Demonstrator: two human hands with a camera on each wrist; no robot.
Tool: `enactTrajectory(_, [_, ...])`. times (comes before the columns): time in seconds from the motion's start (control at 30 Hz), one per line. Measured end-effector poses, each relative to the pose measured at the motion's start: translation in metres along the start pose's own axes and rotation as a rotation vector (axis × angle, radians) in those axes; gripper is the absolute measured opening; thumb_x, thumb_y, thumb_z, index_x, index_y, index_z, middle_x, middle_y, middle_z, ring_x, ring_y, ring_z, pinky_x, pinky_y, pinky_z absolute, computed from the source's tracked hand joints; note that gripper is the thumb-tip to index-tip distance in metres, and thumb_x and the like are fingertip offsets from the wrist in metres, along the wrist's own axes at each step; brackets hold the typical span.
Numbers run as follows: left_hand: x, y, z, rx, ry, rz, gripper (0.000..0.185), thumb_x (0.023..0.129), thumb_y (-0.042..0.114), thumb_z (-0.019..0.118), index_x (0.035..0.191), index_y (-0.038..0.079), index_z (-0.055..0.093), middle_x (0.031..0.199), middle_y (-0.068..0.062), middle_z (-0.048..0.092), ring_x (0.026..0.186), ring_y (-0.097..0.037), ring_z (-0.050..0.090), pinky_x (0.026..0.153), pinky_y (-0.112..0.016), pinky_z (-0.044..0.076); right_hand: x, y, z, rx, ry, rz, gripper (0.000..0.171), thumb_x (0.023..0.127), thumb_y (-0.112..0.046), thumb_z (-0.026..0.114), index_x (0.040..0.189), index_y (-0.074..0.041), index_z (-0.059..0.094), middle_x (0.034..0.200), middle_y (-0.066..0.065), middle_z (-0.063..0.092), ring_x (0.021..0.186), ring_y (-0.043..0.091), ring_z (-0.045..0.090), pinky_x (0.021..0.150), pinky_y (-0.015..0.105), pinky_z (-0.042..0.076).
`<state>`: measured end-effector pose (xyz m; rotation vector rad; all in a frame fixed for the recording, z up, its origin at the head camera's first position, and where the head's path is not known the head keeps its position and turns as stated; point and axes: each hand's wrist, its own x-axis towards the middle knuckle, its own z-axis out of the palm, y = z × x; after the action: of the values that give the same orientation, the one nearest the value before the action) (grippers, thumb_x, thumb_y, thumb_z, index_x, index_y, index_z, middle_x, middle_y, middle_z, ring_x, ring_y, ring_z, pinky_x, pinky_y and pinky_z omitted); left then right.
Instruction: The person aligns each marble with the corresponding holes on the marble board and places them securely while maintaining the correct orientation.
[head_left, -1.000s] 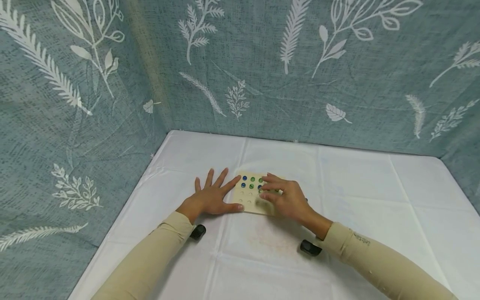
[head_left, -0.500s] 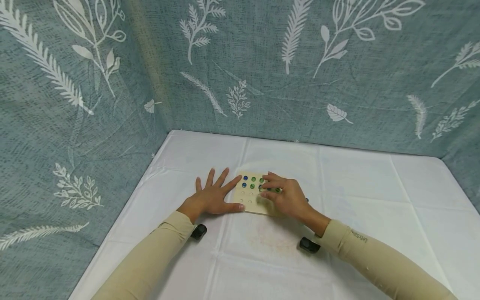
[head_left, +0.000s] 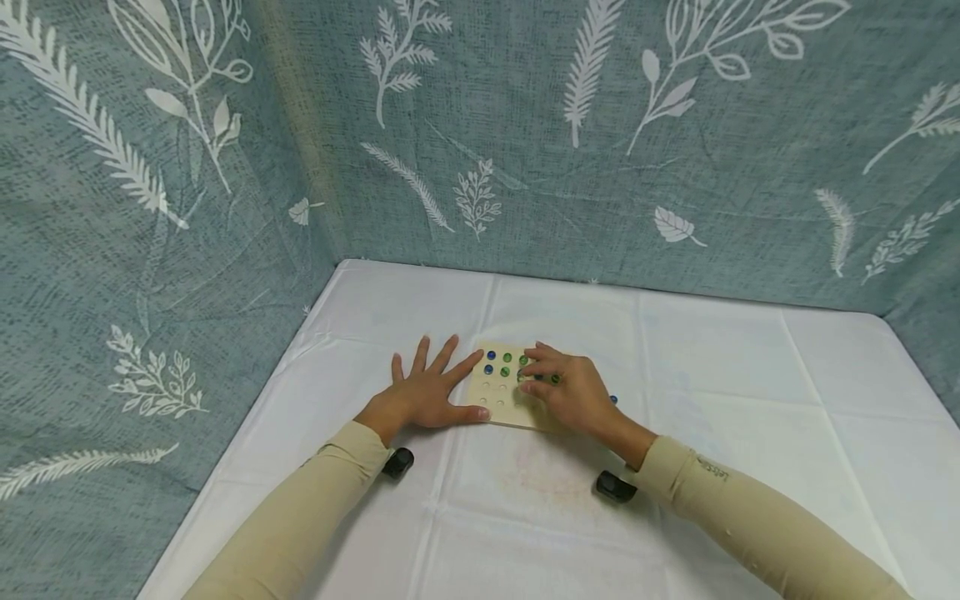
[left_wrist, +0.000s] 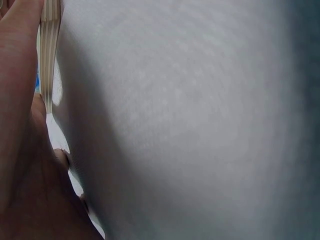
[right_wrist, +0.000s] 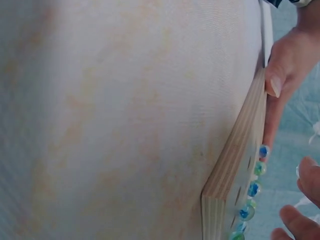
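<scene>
A pale plywood board [head_left: 512, 410] with shallow round holes lies flat on the table. Its two far rows bear blue and green glass marbles, such as a green marble [head_left: 507, 357] and a blue marble [head_left: 489, 369]. My left hand [head_left: 423, 396] rests palm down, fingers spread; index fingertip and thumb touch the board's left side. Over the board's right part hovers my right hand [head_left: 573, 392], fingers bent, thumb and index close to the second row. Whether they pinch a marble is unclear. The right wrist view shows its fingertips [right_wrist: 311, 180] standing off the row of marbles [right_wrist: 254, 188].
One blue marble [head_left: 613, 400] shows just right of my right hand. A black wrist device [head_left: 398, 463] sits under the left wrist, another black device [head_left: 616, 487] under the right. White cloth [head_left: 735, 417] covers the table; a patterned teal curtain [head_left: 525, 208] hangs behind and at left.
My right wrist and forearm have shifted slightly left and away from me, leaving the blue marble at the right more visible. My left hand and the board stay in place.
</scene>
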<state>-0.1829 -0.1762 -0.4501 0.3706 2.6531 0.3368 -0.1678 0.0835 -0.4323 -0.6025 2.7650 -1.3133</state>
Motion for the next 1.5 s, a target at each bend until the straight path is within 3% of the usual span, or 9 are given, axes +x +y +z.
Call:
enactTrajectory(0.83, [-0.0037, 0.0012, -0.0029, -0.015, 0.01, 0.02, 0.105, 0.082, 0.092, 0.051, 0.167, 0.045, 0.01, 0.178, -0.003, -0.01, 0.161, -0.045, -0.019, 0.119, -0.08, -0.009, 0.0027, 0.0032, 0.004, -0.057, -0.008, 0.007, 0.019, 0.09, -0.012, 0.081, 0.108, -0.009, 0.083, 0.141, 0.011, 0.069, 0.148, 0.028, 0.051, 0.12, 0.052, 0.041])
enactTrajectory(1.2, [-0.0076, 0.0047, -0.0088, 0.008, 0.001, 0.015, 0.098, 0.09, 0.081, 0.056, 0.168, 0.042, 0.011, 0.178, -0.004, -0.01, 0.161, -0.046, -0.018, 0.119, -0.08, -0.007, 0.0054, 0.0039, 0.0057, -0.06, -0.028, 0.001, 0.02, 0.091, -0.014, 0.081, 0.109, -0.007, 0.083, 0.142, 0.011, 0.068, 0.149, 0.029, 0.049, 0.122, 0.051, 0.04])
enactTrajectory(1.5, [-0.0062, 0.0035, -0.0073, 0.003, -0.005, 0.014, 0.099, 0.089, 0.081, 0.056, 0.168, 0.042, 0.01, 0.178, -0.004, -0.011, 0.161, -0.046, -0.019, 0.12, -0.079, -0.007, 0.0066, 0.0062, 0.0081, -0.086, -0.046, 0.003, 0.021, 0.09, -0.014, 0.081, 0.11, -0.005, 0.082, 0.143, 0.011, 0.067, 0.15, 0.029, 0.049, 0.122, 0.051, 0.04])
